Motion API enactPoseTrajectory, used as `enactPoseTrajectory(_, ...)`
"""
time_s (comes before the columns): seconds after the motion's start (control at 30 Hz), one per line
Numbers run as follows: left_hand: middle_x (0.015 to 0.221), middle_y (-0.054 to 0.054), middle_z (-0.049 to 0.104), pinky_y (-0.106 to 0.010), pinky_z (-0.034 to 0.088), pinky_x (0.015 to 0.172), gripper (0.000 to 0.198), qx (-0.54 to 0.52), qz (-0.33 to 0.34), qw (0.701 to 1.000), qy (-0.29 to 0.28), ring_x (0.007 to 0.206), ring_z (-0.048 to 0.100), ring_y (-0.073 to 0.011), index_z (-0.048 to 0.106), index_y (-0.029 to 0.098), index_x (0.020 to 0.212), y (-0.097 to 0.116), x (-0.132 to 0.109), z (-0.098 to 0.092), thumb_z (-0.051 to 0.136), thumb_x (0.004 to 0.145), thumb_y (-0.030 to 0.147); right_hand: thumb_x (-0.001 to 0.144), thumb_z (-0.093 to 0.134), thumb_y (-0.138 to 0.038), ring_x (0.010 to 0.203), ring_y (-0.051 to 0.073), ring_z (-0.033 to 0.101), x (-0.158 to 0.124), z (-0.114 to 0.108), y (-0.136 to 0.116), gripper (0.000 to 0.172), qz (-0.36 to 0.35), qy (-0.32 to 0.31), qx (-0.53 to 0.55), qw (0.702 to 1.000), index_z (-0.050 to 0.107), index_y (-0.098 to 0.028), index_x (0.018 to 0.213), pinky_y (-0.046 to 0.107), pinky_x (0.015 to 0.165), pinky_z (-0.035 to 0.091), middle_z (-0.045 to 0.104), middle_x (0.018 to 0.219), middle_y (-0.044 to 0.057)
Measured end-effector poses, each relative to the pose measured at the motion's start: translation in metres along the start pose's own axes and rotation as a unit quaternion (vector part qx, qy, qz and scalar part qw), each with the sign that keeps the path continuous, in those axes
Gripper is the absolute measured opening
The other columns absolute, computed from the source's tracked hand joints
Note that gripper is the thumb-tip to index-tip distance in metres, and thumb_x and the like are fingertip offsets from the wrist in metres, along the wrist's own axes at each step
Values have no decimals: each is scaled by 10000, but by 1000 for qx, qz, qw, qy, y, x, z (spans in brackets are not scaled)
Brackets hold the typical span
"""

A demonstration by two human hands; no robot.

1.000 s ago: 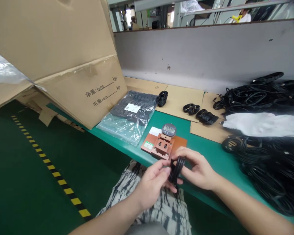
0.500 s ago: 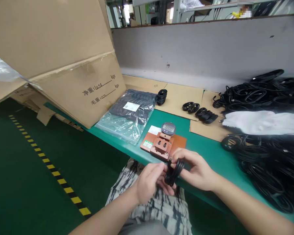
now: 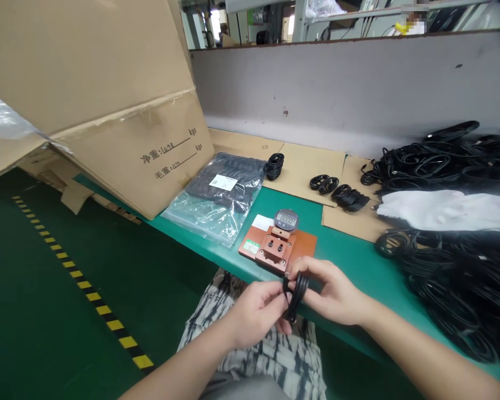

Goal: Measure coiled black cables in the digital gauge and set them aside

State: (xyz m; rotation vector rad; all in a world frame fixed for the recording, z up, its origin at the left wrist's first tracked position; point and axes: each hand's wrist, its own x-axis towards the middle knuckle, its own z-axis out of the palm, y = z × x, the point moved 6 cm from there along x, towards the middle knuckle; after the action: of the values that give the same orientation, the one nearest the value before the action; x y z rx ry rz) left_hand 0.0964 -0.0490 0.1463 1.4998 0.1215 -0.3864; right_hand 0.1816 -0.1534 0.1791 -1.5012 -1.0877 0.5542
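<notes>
The small coiled bundle of black cable sits between your two hands, just off the near edge of the green bench and above your lap. Your left hand pinches its lower left side, thumb and fingers closed on the strands. Your right hand clamps the upper right side, fingers curled over the loops.

Just beyond, at the near edge, lies the flat brown fixture plate, with a round grey digital gauge at its far side. Left of it a clear plastic bag of black cable coils rests against a large tilted cardboard box. Farther back, flat cardboard sheets carry a few small black coils. At the right end a large heap of loose black cables spreads out, with a white sheet across it. A grey wall panel runs along the far edge.
</notes>
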Motion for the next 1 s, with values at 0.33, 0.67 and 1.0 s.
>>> enactPoseTrajectory(0.33, 680, 22, 509, -238, 344, 580, 195, 284, 101, 952, 51, 602, 463, -113, 446, 190, 772, 9, 0, -9, 375, 941, 256, 799, 558, -53, 767, 134, 601, 1, 1, -2, 210, -9, -5, -31, 999, 585, -200, 946, 238, 712, 494, 638, 872, 9)
enactPoseTrajectory(0.67, 571, 56, 327, -246, 223, 506, 350, 263, 88, 954, 114, 532, 296, -85, 285, 199, 633, 12, -5, -19, 375, 950, 317, 854, 539, -119, 867, 182, 649, 1, 4, 0, 377, -10, -13, -80, 997, 539, -212, 1219, 279, 764, 528, 664, 933, 45)
enactPoseTrajectory(1.0, 564, 58, 251, -247, 180, 493, 406, 252, 69, 957, 127, 536, 244, -79, 262, 190, 598, 17, -8, -32, 397, 945, 354, 848, 538, -123, 745, 159, 610, 2, 9, 2, 185, -42, -2, -131, 990, 556, -197, 1016, 258, 659, 486, 652, 888, 55)
